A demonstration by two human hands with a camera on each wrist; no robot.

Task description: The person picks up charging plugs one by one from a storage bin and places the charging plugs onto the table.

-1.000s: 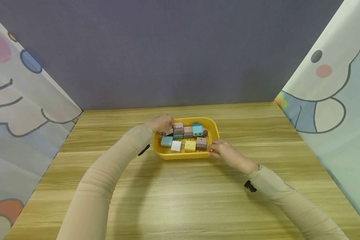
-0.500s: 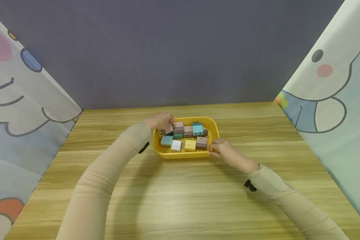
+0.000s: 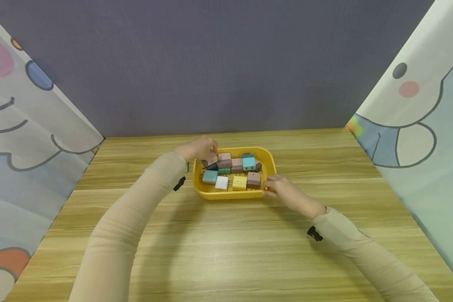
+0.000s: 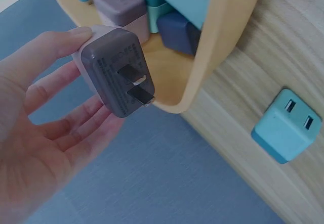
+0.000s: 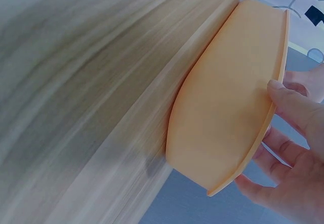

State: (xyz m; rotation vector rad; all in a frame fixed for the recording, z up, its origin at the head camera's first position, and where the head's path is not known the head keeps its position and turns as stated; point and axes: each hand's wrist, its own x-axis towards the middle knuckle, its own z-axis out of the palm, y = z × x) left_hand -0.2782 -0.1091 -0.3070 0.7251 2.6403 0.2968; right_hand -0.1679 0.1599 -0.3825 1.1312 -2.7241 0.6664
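My left hand [image 3: 197, 149] is over the far left corner of a yellow plastic basket [image 3: 219, 196]. In the left wrist view its thumb and fingers pinch a mauve-and-grey charger plug [image 4: 117, 64], whose two flat prongs point away from the palm. Several chargers lie in the basket, among them a white one [image 3: 221, 183], a yellow one [image 3: 239, 183], a brown-pink one [image 3: 253, 180] and a turquoise one [image 3: 248, 164]. At the basket's near right corner my right hand [image 3: 288, 194] grips the rim, thumb on the outer wall and the other fingers over the inner side.
Outside the basket, a turquoise two-port charger [image 4: 287, 125] lies on the wooden table [image 3: 226, 251]; my left wrist mostly hides it in the head view. A dark grey panel [image 3: 226, 67] stands behind the table, with cartoon-printed cloth [image 3: 411, 105] along both sides.
My left hand has shifted slightly back and left with the charger, and a bit of the charger on the table now shows beside the wrist. The right hand and basket stay put.
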